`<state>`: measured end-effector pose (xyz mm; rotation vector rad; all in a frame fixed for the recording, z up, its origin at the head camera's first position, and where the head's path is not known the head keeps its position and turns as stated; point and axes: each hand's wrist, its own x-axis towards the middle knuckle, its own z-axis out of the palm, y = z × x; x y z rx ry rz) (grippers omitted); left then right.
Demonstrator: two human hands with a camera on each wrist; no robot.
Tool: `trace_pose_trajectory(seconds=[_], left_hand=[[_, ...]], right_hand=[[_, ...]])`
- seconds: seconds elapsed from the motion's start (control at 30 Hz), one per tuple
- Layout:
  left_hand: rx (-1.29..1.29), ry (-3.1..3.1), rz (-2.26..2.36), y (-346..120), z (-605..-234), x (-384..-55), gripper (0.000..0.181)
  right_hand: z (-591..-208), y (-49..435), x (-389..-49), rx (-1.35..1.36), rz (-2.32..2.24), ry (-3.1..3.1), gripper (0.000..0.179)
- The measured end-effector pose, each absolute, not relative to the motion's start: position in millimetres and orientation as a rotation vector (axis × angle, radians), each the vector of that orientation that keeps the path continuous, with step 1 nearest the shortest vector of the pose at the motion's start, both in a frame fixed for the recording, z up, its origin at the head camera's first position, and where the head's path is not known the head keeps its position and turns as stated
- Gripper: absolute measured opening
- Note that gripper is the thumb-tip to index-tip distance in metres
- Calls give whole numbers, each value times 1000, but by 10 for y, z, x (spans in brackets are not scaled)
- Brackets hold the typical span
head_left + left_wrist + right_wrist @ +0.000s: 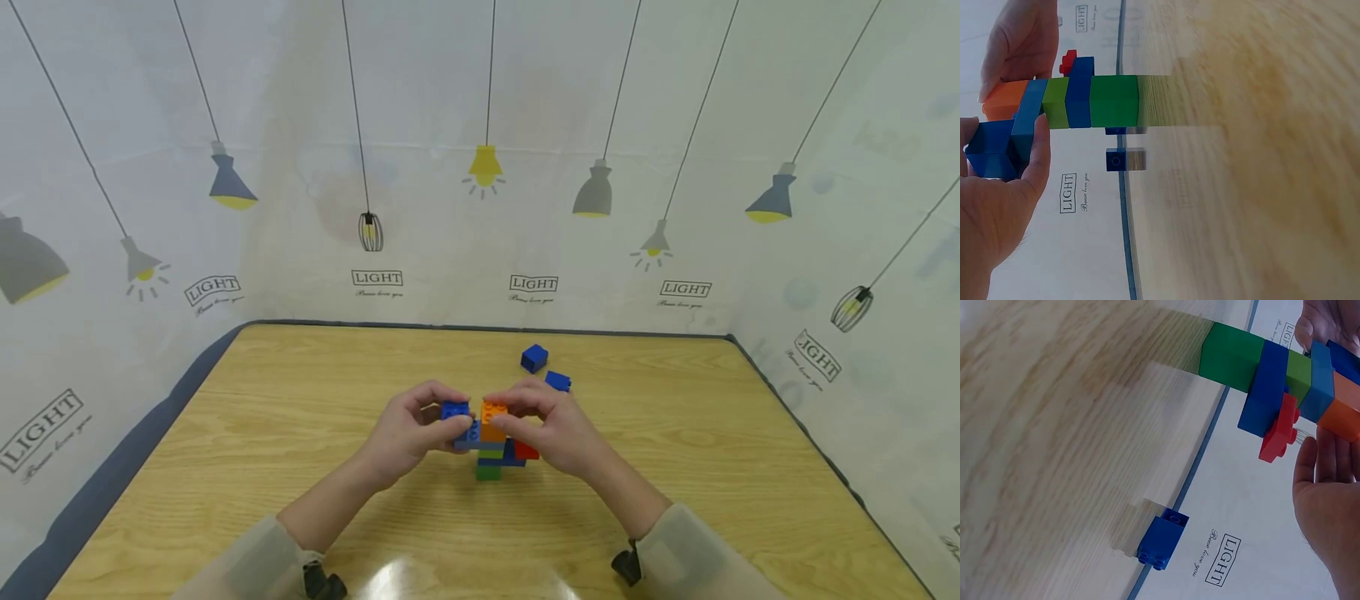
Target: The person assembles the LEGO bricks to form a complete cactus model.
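Observation:
A stack of toy building blocks stands on the wooden table. A green block (1115,101) is at the bottom, then a long dark blue block (1079,103), a lime block (1055,103) and a lighter blue block (1029,112). On the dark blue block's right end sits a red block (1279,429). My left hand (397,437) pinches a blue block (991,149) at the stack's top left, its thumb against the lighter blue block. Beside it, my right hand (558,427) grips an orange block (493,421) on top between thumb and fingers.
Two loose blue blocks lie behind the stack: one block (534,358) farther back, another block (558,381) just beyond my right hand. A pale curtain (442,83) printed with lamps hangs around the back and sides of the table (300,375).

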<state>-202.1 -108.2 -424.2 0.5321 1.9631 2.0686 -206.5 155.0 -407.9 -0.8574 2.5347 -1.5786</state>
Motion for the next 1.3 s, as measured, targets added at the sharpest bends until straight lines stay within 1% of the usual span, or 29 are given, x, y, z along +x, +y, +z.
trace_pose_trajectory(seconds=[0.37,0.53,0.77,0.87,1.07,1.3], left_hand=[[528,1935,2084,-1080,-4235,-2011,30],[534,1917,2085,-1073,-4226,-2003,31],[554,1918,2080,-1068,-4225,-2001,32],[552,1911,2088,-1067,-4230,-2005,31],[548,1897,2104,-1075,-4239,-2014,29],[554,1902,2103,-1085,-4244,-2017,32]], right_hand=[[-4095,1548,-2061,-888,-1588,2550,27],[-4094,1556,-2046,-926,-1562,2565,29],[-4108,1623,-2053,-901,-1557,2560,31],[-4119,1703,-2055,-882,-1562,2570,31],[-4131,1942,-2035,-756,-1542,2622,29],[-4178,2219,-2048,-632,-1488,2675,28]])
